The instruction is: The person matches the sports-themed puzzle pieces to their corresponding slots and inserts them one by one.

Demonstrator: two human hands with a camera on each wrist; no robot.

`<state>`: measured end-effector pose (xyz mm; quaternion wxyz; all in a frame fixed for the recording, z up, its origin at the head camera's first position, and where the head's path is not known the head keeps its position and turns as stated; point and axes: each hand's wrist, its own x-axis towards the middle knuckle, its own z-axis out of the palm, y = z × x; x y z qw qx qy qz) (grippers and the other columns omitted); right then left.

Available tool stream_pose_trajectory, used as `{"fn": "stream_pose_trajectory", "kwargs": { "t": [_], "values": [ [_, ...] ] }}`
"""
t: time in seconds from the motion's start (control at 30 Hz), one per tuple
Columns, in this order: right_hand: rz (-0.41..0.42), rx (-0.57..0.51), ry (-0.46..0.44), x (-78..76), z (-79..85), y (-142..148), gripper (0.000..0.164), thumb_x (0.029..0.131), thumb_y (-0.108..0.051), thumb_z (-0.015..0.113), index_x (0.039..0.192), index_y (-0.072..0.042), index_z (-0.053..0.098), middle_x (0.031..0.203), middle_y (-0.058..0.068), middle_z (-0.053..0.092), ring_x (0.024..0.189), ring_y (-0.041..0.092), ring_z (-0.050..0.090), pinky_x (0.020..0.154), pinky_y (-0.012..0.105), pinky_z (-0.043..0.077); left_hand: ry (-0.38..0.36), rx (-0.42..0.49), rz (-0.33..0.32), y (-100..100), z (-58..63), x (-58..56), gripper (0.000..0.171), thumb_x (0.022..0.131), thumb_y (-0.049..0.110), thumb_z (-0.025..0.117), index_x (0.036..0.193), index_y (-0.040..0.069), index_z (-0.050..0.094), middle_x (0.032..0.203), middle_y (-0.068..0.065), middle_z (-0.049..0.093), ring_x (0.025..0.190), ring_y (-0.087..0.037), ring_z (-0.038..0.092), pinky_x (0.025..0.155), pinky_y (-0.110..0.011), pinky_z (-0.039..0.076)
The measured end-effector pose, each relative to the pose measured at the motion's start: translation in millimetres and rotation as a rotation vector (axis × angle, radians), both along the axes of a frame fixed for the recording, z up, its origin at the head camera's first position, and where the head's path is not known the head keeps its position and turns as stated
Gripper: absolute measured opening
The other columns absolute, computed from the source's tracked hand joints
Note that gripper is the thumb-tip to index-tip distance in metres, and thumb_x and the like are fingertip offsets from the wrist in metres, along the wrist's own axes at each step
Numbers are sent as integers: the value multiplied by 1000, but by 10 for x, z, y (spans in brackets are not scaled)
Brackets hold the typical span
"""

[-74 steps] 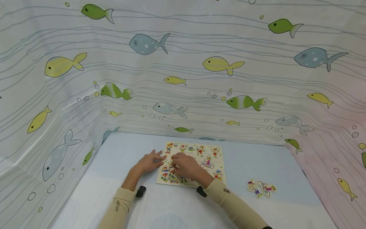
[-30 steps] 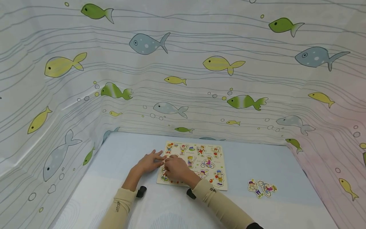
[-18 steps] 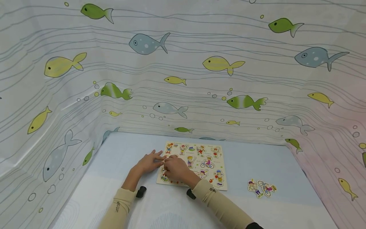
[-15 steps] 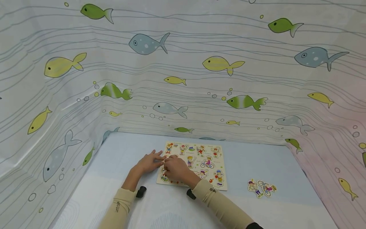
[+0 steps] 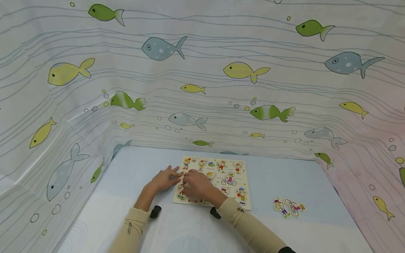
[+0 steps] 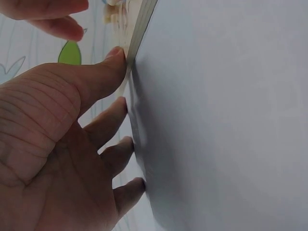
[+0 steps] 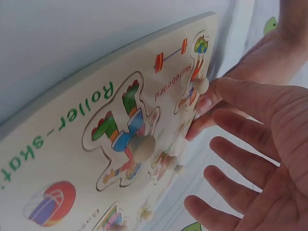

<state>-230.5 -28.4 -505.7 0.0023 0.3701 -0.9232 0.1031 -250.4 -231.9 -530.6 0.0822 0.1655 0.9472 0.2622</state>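
A wooden peg puzzle board with sports figures lies flat on the table. My left hand rests at its left edge, fingers spread; in the left wrist view the thumb touches the board's edge. Over the board's left part is my right hand, hiding several figures. The right wrist view shows its fingers loosely bent and apart, holding nothing, with the thumb beside the knob of the skateboard piece. The roller-skating piece, with a round wooden knob, lies within its cut-out.
To the right of the board, two loose puzzle pieces lie on the table: a figure in a purple cap and a cyclist. A fish-patterned sheet rises behind and at both sides of the light blue table.
My right hand has moved left across the board's front left, then shifted slightly back to the right with its fingers loosening. The left hand and the two loose pieces have stayed put.
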Motion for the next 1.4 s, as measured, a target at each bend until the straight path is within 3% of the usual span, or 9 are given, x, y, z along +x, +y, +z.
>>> {"fn": "stream_pose_trajectory", "kwargs": {
  "t": [0.3, 0.63, 0.9, 1.4],
  "values": [
    [10, 8, 28, 67, 82, 111, 19, 90, -31, 72, 103, -18, 75, 113, -8, 67, 115, 12, 56, 100, 29, 47, -9, -1, 4, -1, -17, -9, 38, 96, 25, 65, 131, 11, 65, 151, -15, 42, 142, -47, 25, 110, -70, 17],
    [46, -15, 60, 146, 113, 284, 26, 91, -32, 72, 111, -16, 72, 128, 0, 63, 128, 18, 50, 105, 30, 43, 0, -13, 0, 6, -21, -9, 37, 97, 25, 64, 131, 12, 64, 151, -16, 42, 142, -48, 24, 110, -70, 17],
    [63, -48, 67, 223, 132, 425, 26, 90, -29, 74, 111, -14, 71, 123, -1, 65, 122, 18, 53, 102, 32, 45, -6, -3, 0, 24, -30, 4, 37, 97, 26, 64, 130, 11, 65, 151, -16, 41, 142, -48, 24, 110, -70, 16],
    [3, -56, 74, 304, 117, 677, 28, 90, -31, 72, 113, -15, 71, 127, 2, 64, 128, 22, 51, 104, 37, 44, 0, -21, 1, 11, -53, -3, 37, 97, 26, 64, 131, 12, 65, 151, -15, 41, 142, -47, 24, 110, -69, 17]
  ]
}}
